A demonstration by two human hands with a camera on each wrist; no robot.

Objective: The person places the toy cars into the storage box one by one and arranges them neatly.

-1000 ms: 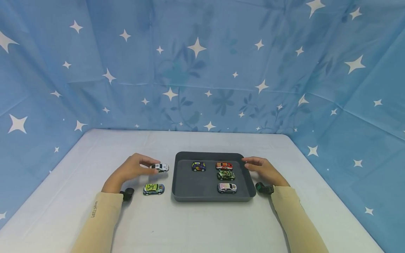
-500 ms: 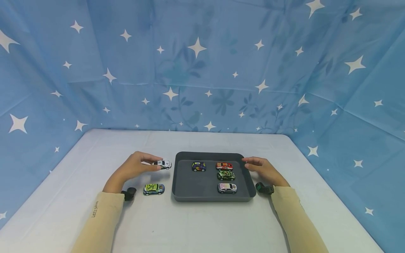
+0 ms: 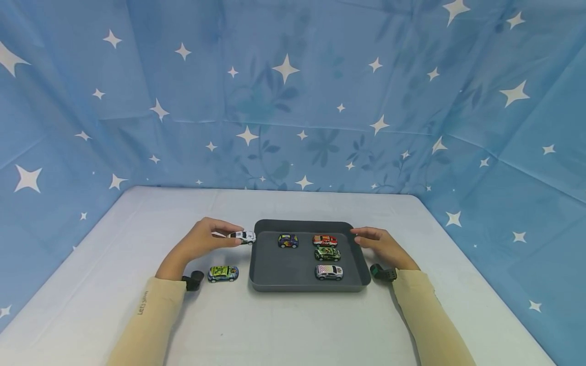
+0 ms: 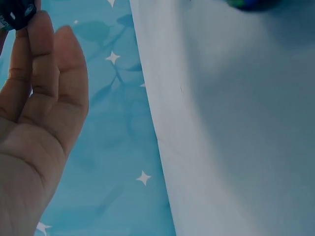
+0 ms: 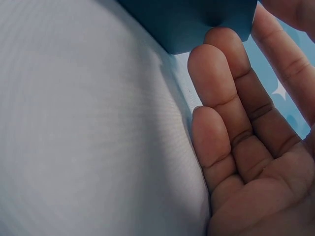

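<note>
In the head view my left hand (image 3: 206, 239) pinches a white toy car (image 3: 242, 237) between thumb and fingers, right at the left rim of the grey tray (image 3: 274, 274). The left wrist view shows only a dark part of the toy car (image 4: 18, 12) at the fingertips. Inside the tray stand a dark blue car (image 3: 288, 241), a red-orange car (image 3: 324, 241), a green camouflage car (image 3: 327, 253) and a silver-pink car (image 3: 328, 272). My right hand (image 3: 383, 246) rests its relaxed fingers at the tray's right rim; the right wrist view has fingertips (image 5: 209, 69) against the outer wall.
A yellow-green toy car (image 3: 223, 273) stands on the white table (image 3: 284, 330) left of the tray, close to the left wrist's black camera (image 3: 194, 280). Behind the table hangs a blue curtain (image 3: 293, 101) with white stars.
My left hand has carried the white car to the right and slightly away, from beside the tray up to its left rim. The right hand and the other cars have stayed put.
</note>
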